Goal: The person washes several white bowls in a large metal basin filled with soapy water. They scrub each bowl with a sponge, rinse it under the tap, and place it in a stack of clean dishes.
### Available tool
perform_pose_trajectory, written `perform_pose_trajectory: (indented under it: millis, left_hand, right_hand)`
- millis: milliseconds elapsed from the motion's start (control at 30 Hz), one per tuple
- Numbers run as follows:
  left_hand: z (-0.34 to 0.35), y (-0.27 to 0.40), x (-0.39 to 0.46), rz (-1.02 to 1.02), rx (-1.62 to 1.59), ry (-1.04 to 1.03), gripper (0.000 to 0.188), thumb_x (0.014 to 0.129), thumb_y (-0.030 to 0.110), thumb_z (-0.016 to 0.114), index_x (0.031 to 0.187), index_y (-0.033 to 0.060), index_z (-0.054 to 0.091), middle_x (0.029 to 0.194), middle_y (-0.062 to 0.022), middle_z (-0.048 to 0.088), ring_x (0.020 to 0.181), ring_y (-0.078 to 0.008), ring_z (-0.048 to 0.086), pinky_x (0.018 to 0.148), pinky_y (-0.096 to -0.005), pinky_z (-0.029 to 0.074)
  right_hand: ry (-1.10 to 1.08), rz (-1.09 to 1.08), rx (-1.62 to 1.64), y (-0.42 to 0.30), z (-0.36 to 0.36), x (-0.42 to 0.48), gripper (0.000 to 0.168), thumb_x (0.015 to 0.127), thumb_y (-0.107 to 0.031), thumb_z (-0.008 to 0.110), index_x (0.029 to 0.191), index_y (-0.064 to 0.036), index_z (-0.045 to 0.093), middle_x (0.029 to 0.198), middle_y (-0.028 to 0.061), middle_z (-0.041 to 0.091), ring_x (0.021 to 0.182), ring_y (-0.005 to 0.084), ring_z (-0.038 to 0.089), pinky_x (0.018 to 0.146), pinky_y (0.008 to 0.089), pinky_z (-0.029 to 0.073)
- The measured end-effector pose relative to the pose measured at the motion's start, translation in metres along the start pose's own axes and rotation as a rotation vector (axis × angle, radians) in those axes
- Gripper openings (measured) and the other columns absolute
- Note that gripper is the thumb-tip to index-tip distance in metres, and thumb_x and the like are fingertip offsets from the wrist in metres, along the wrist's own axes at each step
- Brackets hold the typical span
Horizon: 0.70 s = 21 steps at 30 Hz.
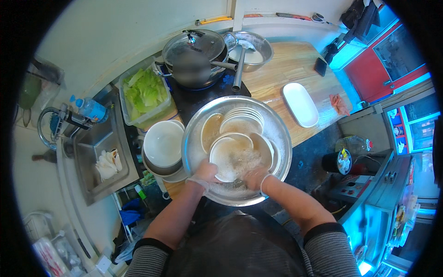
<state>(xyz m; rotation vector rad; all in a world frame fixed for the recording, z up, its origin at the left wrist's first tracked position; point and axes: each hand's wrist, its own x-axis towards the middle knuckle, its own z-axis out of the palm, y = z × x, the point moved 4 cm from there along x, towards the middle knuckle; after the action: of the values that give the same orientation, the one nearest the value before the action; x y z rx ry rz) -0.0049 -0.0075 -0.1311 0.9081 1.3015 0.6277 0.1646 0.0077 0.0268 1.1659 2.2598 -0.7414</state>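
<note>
A wide stainless steel basin (282,138) holds cloudy, foamy water and several white bowls. My left hand (207,171), in a clear thin glove, grips the left rim of a white bowl (223,155) lying tilted in the water. At that bowl's lower right, my right hand (256,178), gloved too, is partly under the suds; its fingers are blurred and hidden. More bowls rest nested behind, including a stack of white bowls (244,116) at the basin's far side. Left of the basin stand further white bowls (163,143) in a metal container.
Behind the basin, a lidded pot (197,45) sits on a black cooktop near a metal bowl (264,52) with a ladle. A plastic tub of lettuce (143,93) borders the sink (81,145). A white tray (300,104) and an orange cloth (339,104) lie on the wooden counter (277,76).
</note>
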Motion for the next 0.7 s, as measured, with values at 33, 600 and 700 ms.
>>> perform_pose_trajectory:
  millis: [33, 600, 700]
  left_hand:
    - [0.008, 0.051, -0.022, -0.13, -0.146, -0.008, 0.05, 0.076, -0.005, 0.046, 0.125, -0.0026, 0.042, 0.109, -0.0205, 0.056, 0.091, -0.0337, 0.061, 0.065, -0.0454, 0.058]
    - [0.055, 0.074, -0.032, -0.288, -1.046, 0.1, 0.044, 0.088, 0.016, 0.053, 0.127, -0.0009, 0.041, 0.12, -0.0207, 0.051, 0.109, -0.0329, 0.053, 0.094, -0.0436, 0.044]
    - [0.053, 0.088, -0.043, -0.332, -1.011, 0.131, 0.047, 0.09, 0.024, 0.051, 0.13, 0.0032, 0.04, 0.121, -0.0208, 0.05, 0.108, -0.0353, 0.053, 0.089, -0.0463, 0.047]
  right_hand:
    - [-0.039, -0.004, -0.081, 0.003, -0.016, -0.005, 0.041, 0.086, -0.017, 0.048, 0.127, -0.013, 0.049, 0.115, 0.0156, 0.056, 0.11, 0.0295, 0.053, 0.1, 0.0426, 0.036]
    - [0.405, -0.242, 0.914, -0.027, 0.064, 0.031, 0.047, 0.08, -0.007, 0.047, 0.126, -0.002, 0.043, 0.114, 0.0258, 0.054, 0.111, 0.0386, 0.05, 0.097, 0.0419, 0.036]
    - [0.414, -0.263, 0.944, -0.028, 0.068, 0.038, 0.058, 0.079, -0.006, 0.048, 0.135, -0.006, 0.034, 0.116, 0.0272, 0.053, 0.11, 0.0397, 0.05, 0.098, 0.0419, 0.036]
